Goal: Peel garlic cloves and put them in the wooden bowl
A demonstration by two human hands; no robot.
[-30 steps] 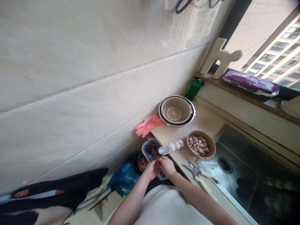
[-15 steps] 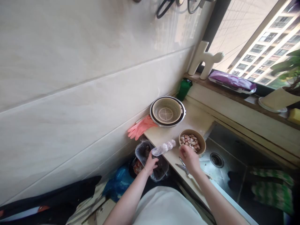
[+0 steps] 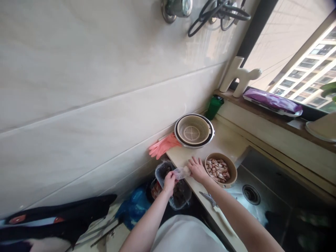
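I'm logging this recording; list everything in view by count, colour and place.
garlic bag: one, clear, counter edge
clove bowl: one, brown, beside sink
scissors: one pair, silver and cream, counter
bin: one, clear-lined, below counter
plastic bag: one, blue, left of bin
basin: one, silver rim, counter
colander: one, beige, inside basin
gloves: count unclear, pink, beside basin
container: one, green, behind basin
sink: one, grey, right
figurine: one, white, windowsill
packet: one, purple, windowsill
pot: one, cream, windowsill
window: one, dark frame, upper right
cord: count unclear, black, wall
fitting: one, silver, wall
left hand: one, bare, holding garlic bag
right hand: one, bare, on garlic bag
shirt: one, white, bottom
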